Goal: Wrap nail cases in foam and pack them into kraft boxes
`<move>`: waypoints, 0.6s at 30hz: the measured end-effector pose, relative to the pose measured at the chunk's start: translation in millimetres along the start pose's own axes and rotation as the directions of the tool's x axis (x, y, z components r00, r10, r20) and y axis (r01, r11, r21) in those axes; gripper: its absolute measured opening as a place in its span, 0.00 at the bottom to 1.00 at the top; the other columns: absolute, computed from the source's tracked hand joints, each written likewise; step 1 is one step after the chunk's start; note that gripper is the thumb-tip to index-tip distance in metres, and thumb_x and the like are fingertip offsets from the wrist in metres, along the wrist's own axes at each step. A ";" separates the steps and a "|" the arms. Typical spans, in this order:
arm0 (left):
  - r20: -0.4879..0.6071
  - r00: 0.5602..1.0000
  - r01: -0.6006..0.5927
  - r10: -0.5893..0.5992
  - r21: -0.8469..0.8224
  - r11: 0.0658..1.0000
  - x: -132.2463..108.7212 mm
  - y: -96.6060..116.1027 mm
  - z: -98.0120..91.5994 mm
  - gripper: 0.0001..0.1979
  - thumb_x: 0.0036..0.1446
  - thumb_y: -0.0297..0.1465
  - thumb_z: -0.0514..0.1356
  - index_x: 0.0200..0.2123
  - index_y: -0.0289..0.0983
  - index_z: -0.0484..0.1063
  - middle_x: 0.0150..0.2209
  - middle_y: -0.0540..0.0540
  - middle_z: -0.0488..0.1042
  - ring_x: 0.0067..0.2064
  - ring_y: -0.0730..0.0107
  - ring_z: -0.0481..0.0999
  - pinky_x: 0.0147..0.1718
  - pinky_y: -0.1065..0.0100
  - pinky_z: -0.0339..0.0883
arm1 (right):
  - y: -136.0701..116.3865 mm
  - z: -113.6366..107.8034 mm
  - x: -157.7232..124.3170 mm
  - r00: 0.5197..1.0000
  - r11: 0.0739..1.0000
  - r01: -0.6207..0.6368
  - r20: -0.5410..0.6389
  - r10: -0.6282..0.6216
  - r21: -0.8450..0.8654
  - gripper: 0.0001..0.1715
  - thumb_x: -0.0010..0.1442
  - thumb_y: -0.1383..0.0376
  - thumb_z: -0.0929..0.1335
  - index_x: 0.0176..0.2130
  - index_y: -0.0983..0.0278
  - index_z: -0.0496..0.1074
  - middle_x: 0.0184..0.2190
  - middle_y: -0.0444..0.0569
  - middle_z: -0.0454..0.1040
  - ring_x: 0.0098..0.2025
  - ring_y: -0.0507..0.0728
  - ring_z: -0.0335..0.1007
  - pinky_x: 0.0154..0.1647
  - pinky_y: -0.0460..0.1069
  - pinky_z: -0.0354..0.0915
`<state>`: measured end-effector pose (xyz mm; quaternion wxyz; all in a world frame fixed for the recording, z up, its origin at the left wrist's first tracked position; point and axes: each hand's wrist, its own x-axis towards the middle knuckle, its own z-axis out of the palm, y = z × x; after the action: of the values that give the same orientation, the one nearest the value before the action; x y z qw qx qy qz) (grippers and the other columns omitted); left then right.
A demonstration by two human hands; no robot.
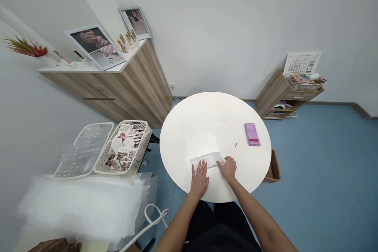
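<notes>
Left hand (pixel 199 177) flat, fingers spread, on clear packet (pixel 207 160) | right hand (pixel 228 168) pinching packet's right end | round white table (pixel 191 126)

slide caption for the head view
On a round table, left hand and right hand rest on a white packet.

The white table (pixel 203 122) offers open surface far and left, with a purple block (pixel 252 134) obstructing its right side.

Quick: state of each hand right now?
Left hand: open, flat on the clear packet.
Right hand: curled at the packet's end; grip cannot be told.
</notes>
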<state>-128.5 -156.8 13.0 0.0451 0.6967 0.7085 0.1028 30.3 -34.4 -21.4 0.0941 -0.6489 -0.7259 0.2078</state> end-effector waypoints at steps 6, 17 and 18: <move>-0.006 0.999 0.037 -0.038 -0.017 0.999 0.1 4.3 8.0 0.36 0.58 0.25 0.48 0.69 0.37 0.41 0.69 0.38 0.49 0.70 0.54 0.47 0.64 0.36 0.35 | -21.5 -6.6 7.5 0.974 0.988 -0.146 0.184 0.134 0.052 0.14 0.57 0.59 0.64 0.38 0.64 0.72 0.42 0.63 0.73 0.46 0.68 0.70 0.43 0.58 0.65; 0.104 0.994 0.057 -0.039 -0.172 0.983 0.9 -8.8 5.2 0.34 0.56 0.20 0.45 0.66 0.40 0.53 0.68 0.42 0.54 0.69 0.58 0.50 0.64 0.36 0.40 | -55.5 -11.9 -39.3 0.825 0.823 0.513 0.124 -0.551 0.246 0.38 0.58 0.72 0.57 0.66 0.63 0.53 0.50 0.53 0.73 0.65 0.61 0.54 0.63 0.62 0.55; 0.102 0.994 0.067 -0.045 -0.216 0.974 0.1 -11.1 5.2 0.34 0.55 0.19 0.45 0.66 0.40 0.53 0.67 0.43 0.56 0.69 0.59 0.51 0.64 0.37 0.41 | -54.7 -12.7 -42.3 0.812 0.824 0.529 0.162 -0.561 0.204 0.40 0.57 0.72 0.57 0.68 0.63 0.48 0.54 0.53 0.71 0.67 0.61 0.50 0.65 0.63 0.53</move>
<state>-138.3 -156.4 5.6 0.1584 0.6714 0.7093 0.1450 -8.0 -77.5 18.8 0.1192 -0.3778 -0.8697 0.2943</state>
